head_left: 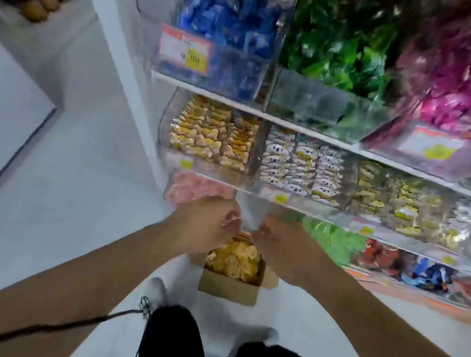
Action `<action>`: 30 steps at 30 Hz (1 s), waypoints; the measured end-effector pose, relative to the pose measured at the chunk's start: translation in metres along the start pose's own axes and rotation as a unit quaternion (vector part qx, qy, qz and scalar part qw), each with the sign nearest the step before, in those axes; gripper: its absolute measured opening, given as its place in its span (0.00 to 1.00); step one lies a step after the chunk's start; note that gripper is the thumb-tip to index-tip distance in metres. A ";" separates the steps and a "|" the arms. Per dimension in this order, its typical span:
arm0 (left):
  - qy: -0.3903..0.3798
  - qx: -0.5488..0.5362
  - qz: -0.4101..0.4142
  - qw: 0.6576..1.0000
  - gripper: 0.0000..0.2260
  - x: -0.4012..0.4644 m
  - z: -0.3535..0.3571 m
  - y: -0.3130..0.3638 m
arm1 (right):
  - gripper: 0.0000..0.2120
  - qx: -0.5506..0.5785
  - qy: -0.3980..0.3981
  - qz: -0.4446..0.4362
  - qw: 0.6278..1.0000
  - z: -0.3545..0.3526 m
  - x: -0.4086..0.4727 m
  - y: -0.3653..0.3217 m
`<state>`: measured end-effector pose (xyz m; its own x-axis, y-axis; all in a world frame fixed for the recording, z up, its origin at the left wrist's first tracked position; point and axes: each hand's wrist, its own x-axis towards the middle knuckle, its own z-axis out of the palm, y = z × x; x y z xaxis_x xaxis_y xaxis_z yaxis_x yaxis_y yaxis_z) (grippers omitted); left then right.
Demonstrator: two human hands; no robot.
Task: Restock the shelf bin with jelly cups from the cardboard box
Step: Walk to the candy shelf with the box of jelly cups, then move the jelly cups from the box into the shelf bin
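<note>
Seemingly, something clear is pinched by both the left hand [210,223] and right hand [273,241] above the cardboard box [230,287]; jelly cups [234,260] could be spilled beside it.

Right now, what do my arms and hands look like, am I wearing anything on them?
Both forearms are bare, with no sleeves in view. The left hand and right hand wear no gloves. No watch or bracelet shows, and the picture is too blurred to tell about rings. A thin dark cord crosses in front of the left forearm.
</note>
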<state>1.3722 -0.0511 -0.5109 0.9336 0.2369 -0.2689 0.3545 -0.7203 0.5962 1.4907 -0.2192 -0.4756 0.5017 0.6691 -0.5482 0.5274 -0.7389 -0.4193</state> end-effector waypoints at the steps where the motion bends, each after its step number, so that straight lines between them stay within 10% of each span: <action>1: -0.007 -0.005 0.000 1.000 0.10 0.004 0.019 -0.006 | 0.13 0.006 -0.001 0.003 1.000 0.020 0.009 0.015; 11: -0.018 0.011 -0.031 0.999 0.11 0.063 0.223 -0.127 | 0.25 0.014 -0.003 0.018 1.000 0.202 0.121 0.168; 16: -0.058 -0.004 -0.044 0.997 0.17 0.087 0.310 -0.187 | 0.16 -0.057 0.004 -0.011 0.998 0.280 0.179 0.237; 30: 0.027 0.014 0.030 0.999 0.08 0.096 0.372 -0.171 | 0.14 -0.095 0.087 -0.036 0.991 0.317 0.175 0.279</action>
<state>1.3820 -0.1477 -0.9200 0.9547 0.2274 -0.1917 0.2972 -0.7515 0.5890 1.5087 -0.3331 -0.9179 0.5599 0.7352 -0.3820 0.6769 -0.6718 -0.3007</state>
